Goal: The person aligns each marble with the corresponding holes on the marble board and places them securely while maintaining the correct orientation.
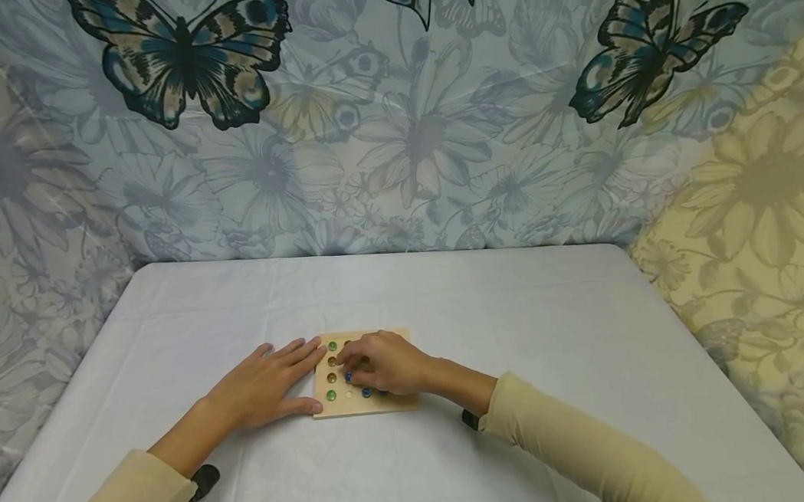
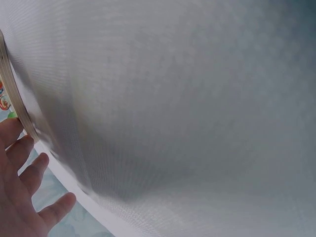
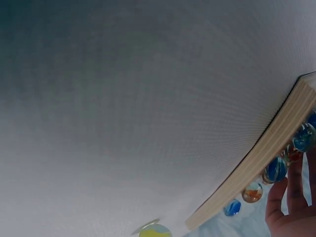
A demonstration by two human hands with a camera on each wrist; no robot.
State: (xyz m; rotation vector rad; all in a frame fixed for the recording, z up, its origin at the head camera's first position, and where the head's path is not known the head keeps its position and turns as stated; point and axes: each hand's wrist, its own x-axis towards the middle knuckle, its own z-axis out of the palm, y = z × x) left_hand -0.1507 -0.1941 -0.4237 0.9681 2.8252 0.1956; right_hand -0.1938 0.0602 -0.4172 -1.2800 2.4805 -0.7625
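Note:
A small square wooden board (image 1: 366, 408) lies on the white cloth, with glass marbles in rows on it. My left hand (image 1: 265, 386) rests at its left edge, fingers spread, fingertips at the upper corner and the thumb at the lower one. The left wrist view shows that hand (image 2: 19, 192) with its fingertips at the board's edge (image 2: 17, 98). Over the board, my right hand (image 1: 388, 363) curls its fingers and pinches a blue marble (image 1: 348, 377) in the second column. Its palm hides much of the board's right half. Several marbles (image 3: 275, 169) stand along the board's edge in the right wrist view.
A white cloth (image 1: 516, 313) covers the table around the board. Behind and beside it hang fabric walls (image 1: 430, 142) with flowers and butterflies. Dark wrist devices (image 1: 204, 482) show at both cuffs. A round clear piece with yellow (image 3: 154, 231) appears low in the right wrist view.

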